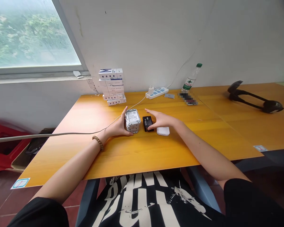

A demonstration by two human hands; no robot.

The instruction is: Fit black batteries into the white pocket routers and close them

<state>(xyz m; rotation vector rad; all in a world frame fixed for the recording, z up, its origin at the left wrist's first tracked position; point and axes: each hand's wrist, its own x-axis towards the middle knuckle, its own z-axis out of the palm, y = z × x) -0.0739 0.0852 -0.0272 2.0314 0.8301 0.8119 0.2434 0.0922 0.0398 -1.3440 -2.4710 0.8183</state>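
Note:
My left hand (117, 126) is at the left side of a short stack of white rounded-square devices (133, 117), its thumb and fingers spread along that side. A printed label shows on the top device. To the right lies a black battery pack (146, 123) with pale lettering; whether it is one or a stack, I cannot tell. My right hand (161, 120) curves around the battery's right side, fingers apart, with the thumb close to its lower edge. Just below my right hand, a white rounded cover or device (163, 131) lies on the table, partly hidden by the hand.
Stacked white boxes (112, 86) stand at the back left of the wooden table (142, 151). A power strip (157, 92), a small grey card (169, 96), a water bottle (191, 77) and a black strap-like device (255, 97) are further back. A white cable (73, 134) runs across the left.

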